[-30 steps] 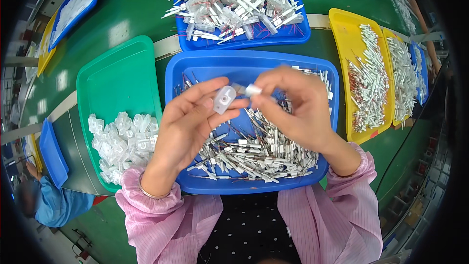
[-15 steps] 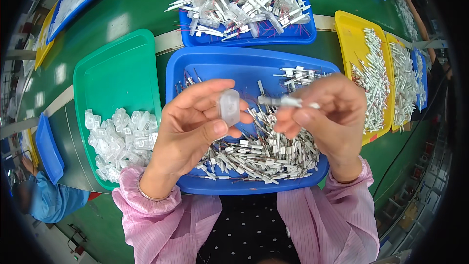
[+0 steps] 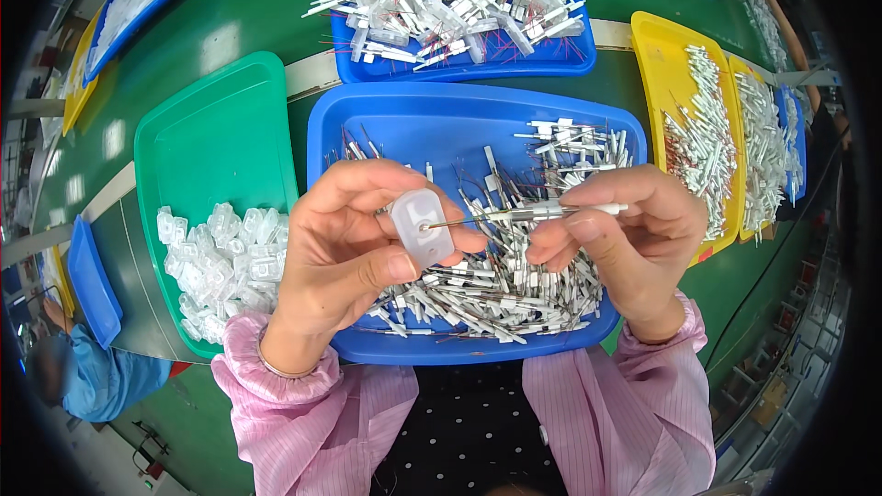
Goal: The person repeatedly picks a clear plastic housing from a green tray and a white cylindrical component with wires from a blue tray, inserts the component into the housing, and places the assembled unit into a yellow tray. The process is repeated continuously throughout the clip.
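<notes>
My left hand (image 3: 335,262) pinches a translucent plastic cover (image 3: 436,248) between thumb and fingers, its face turned toward the right. In my right hand (image 3: 648,243) is a slim white stick-like part (image 3: 533,212), held level by thumb and fingertips. A thin dark wire (image 3: 450,222) runs from its left end, and the wire's tip meets a small hole in the cover. Whether it passes through the hole, I cannot tell. Both hands are above a blue tray (image 3: 459,352) with many similar white parts (image 3: 496,298), their dark wires tangled.
To the left, a green tray (image 3: 216,147) holds loose translucent covers (image 3: 220,262). A farther blue tray (image 3: 441,73) is heaped with covers fitted with white sticks and red wires. Yellow trays (image 3: 654,55) with white parts stand at right. Another person's blue sleeve (image 3: 115,372) shows far left.
The cover in my left hand has tilted and turned its face toward the right. My right hand has levelled the white part and brought its wire tip to the cover's hole.
</notes>
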`<state>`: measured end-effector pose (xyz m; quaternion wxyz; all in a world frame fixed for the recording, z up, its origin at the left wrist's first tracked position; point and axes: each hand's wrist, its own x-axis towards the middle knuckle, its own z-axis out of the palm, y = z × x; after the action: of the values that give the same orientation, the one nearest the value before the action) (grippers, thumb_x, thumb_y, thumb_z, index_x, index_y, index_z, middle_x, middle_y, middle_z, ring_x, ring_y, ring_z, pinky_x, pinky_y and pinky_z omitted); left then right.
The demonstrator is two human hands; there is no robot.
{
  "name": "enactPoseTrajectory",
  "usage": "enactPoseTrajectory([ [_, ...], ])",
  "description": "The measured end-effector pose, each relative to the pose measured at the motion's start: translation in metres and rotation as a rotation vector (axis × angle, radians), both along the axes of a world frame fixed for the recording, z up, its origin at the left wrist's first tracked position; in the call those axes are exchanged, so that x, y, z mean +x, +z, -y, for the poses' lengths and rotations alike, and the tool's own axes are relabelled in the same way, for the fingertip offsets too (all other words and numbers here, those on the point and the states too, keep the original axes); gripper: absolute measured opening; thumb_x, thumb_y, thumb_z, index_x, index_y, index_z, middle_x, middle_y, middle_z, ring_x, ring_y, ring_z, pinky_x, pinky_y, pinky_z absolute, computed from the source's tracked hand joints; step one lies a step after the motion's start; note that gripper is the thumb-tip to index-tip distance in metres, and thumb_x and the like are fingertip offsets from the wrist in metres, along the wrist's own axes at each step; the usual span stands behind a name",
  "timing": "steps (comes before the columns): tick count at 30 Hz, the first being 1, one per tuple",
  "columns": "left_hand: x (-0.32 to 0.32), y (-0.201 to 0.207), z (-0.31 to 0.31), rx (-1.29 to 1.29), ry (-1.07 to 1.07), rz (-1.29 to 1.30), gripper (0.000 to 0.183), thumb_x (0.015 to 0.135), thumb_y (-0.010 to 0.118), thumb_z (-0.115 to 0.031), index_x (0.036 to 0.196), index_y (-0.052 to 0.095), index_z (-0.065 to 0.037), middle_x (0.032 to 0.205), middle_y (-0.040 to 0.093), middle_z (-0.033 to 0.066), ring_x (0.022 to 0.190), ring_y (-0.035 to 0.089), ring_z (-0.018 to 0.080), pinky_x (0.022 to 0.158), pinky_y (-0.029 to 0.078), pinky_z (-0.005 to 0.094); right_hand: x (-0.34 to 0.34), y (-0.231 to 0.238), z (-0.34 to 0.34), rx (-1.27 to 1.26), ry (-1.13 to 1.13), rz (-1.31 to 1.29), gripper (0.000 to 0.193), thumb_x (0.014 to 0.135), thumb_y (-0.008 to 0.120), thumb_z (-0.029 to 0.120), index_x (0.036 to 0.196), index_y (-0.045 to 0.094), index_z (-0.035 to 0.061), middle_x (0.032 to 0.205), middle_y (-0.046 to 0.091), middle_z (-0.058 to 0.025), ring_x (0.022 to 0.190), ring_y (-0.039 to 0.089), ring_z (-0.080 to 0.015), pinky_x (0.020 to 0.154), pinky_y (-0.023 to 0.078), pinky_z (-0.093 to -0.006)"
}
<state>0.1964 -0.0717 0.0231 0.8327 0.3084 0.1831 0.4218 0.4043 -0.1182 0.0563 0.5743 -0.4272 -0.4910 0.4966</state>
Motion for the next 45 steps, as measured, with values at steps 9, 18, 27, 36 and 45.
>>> enactPoseTrajectory([
  [9,0.000,-0.006,-0.002,0.413,0.109,-0.156,0.039,0.072,0.063,0.008,0.109,0.050,0.006,0.102,0.055,0.0203,0.093,0.059,0.0343,0.078,0.053,0.0409,0.001,0.020,-0.004,0.448,-0.010,0.634,0.014,0.064,0.065,-0.007,0.077,0.060,-0.0068,0.060,0.062,-0.0132,0.053,0.064,-0.0185,0.045,0.049,-0.0240],
  [18,-0.001,0.002,0.002,0.383,0.063,-0.255,0.036,0.073,0.059,0.015,0.108,0.054,0.011,0.103,0.054,0.0199,0.095,0.059,0.0314,0.082,0.051,0.0390,-0.003,0.005,-0.011,0.477,0.011,0.837,0.018,0.065,0.069,-0.001,0.080,0.060,-0.0057,0.061,0.055,-0.0108,0.047,0.054,-0.0203,0.041,0.042,-0.0272],
  [27,0.000,-0.007,0.007,0.430,0.149,-0.309,0.033,0.070,0.066,0.011,0.102,0.057,0.009,0.095,0.056,0.0174,0.087,0.061,0.0259,0.079,0.051,0.0361,-0.010,0.000,-0.014,0.302,0.159,0.711,0.008,0.069,0.063,-0.005,0.076,0.059,-0.0031,0.057,0.051,-0.0095,0.042,0.047,-0.0202,0.039,0.034,-0.0293],
  [36,0.005,-0.003,0.011,0.681,0.231,-0.554,0.029,0.070,0.068,0.006,0.097,0.058,0.008,0.090,0.058,0.0183,0.082,0.063,0.0277,0.070,0.052,0.0344,-0.021,-0.016,0.003,0.496,-0.062,0.802,0.013,0.066,0.064,-0.002,0.077,0.057,-0.0019,0.054,0.042,-0.0056,0.040,0.042,-0.0191,0.035,0.031,-0.0304],
  [45,-0.004,-0.011,0.001,0.404,0.268,-0.485,0.034,0.075,0.065,-0.004,0.105,0.054,0.007,0.093,0.058,0.0151,0.085,0.060,0.0213,0.072,0.053,0.0307,0.096,-0.003,-0.033,0.002,-0.318,1.197,0.010,0.079,0.058,0.006,0.082,0.063,-0.0019,0.075,0.064,-0.0130,0.066,0.062,-0.0255,0.060,0.047,-0.0302],
])
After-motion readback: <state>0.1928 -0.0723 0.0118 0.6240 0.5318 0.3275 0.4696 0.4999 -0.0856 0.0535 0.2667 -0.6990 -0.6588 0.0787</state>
